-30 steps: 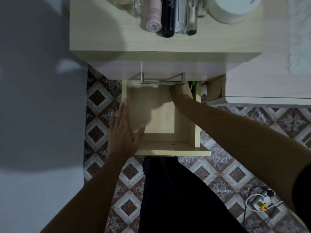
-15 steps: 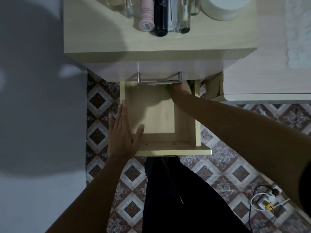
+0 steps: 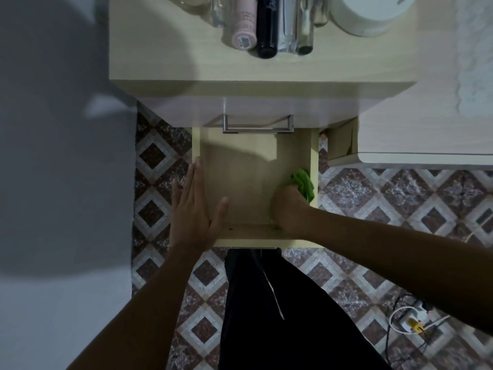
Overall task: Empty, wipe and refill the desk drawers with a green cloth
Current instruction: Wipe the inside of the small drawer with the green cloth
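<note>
A pale wooden drawer (image 3: 240, 182) is pulled out below a small cabinet, and nothing lies in it except the cloth. My right hand (image 3: 286, 212) is inside it at the near right corner and grips a bunched green cloth (image 3: 304, 182) against the right wall. My left hand (image 3: 194, 209) lies flat with straight fingers on the drawer's left wall and near left corner. A closed upper drawer with a metal handle (image 3: 257, 129) overhangs the back of the open one.
Cosmetic tubes and bottles (image 3: 266, 25) and a white round jar (image 3: 370, 14) stand on the cabinet top. A desk (image 3: 426, 129) adjoins at right. Patterned floor tiles lie below, with a power strip and cables (image 3: 410, 321) at lower right. My dark-clad legs (image 3: 266, 316) are under the drawer.
My right hand has drawn the green cloth from the back of the drawer toward the near right corner. My left hand stays on the left wall.
</note>
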